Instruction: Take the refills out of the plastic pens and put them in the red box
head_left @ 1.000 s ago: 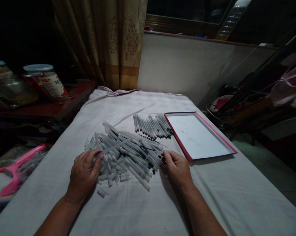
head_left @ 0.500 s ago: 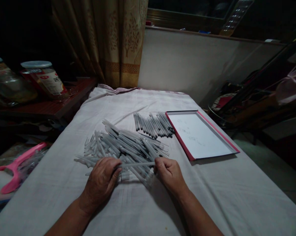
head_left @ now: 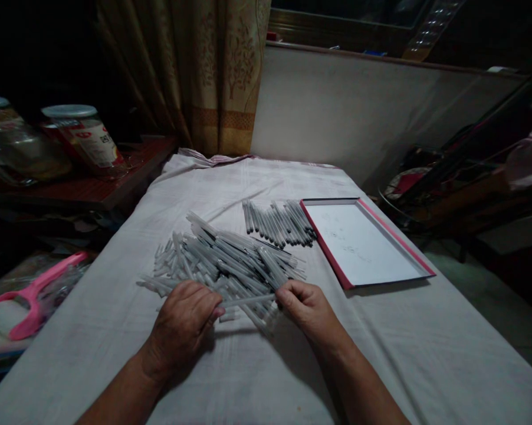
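Between my two hands a translucent pen barrel (head_left: 250, 300) is stretched sideways, almost level, just over the near side of a loose pile. My left hand (head_left: 184, 324) is closed on its left end, the fingertips partly hidden behind the knuckles. At the other end, my right hand (head_left: 310, 310) pinches it between thumb and bent forefinger. The pile of pen barrels (head_left: 230, 254) is clear and greyish, lying crosswise, with some dark parts among them. Behind it and to the right, a row of pens with black ends (head_left: 277, 223) lies side by side.
A shallow red-edged box lid (head_left: 358, 239) with a white inside lies right of the row. A white cloth (head_left: 257, 378) covers the table. Jars (head_left: 86, 141) stand on a dark red side table at left, above a pink-handled object (head_left: 31, 295). A curtain (head_left: 226, 77) hangs behind.
My left hand has turned a little and its fingers sit further along the barrel, so less of it shows. The barrel now slants slightly. The view has shifted a bit.
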{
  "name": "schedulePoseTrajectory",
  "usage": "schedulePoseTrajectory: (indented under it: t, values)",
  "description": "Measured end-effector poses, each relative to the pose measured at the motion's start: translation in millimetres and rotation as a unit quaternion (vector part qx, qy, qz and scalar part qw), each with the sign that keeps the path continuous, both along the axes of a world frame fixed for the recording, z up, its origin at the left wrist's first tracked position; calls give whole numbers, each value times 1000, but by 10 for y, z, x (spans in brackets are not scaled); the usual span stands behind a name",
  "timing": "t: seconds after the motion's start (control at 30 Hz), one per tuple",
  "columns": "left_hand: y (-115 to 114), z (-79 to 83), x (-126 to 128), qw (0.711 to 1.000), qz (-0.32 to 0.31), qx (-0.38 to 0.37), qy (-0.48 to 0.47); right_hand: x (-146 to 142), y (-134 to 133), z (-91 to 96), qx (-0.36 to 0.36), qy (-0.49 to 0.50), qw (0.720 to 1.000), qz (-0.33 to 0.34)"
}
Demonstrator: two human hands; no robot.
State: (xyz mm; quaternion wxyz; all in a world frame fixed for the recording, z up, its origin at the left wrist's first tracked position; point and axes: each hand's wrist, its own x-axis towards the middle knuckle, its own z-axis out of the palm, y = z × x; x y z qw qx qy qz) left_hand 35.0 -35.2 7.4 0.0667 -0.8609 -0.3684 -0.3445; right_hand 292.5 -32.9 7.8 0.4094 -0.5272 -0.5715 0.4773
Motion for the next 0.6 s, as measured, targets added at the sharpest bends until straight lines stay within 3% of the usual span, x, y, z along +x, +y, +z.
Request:
schedulePoseTrajectory:
  t: [0.07, 0.13, 0.23, 0.5, 0.6]
  values:
    - [27, -29, -116, 997, 38, -48, -51, 105, 14, 52, 40, -1, 998, -45]
    - [64, -73, -268, 977, 123, -93, -146, 242, 48, 81, 78, -1, 988, -134]
    - [122, -127, -420, 959, 175, -108, -196, 412, 115, 57, 96, -16, 970, -222]
    - [187, -238, -347, 991, 106, -66, -55, 420, 192, -204, 102, -160, 945, -268]
    - [201, -306, -384, 993, 95, -69, -28, 411, 192, -253, 105, -201, 940, -255]
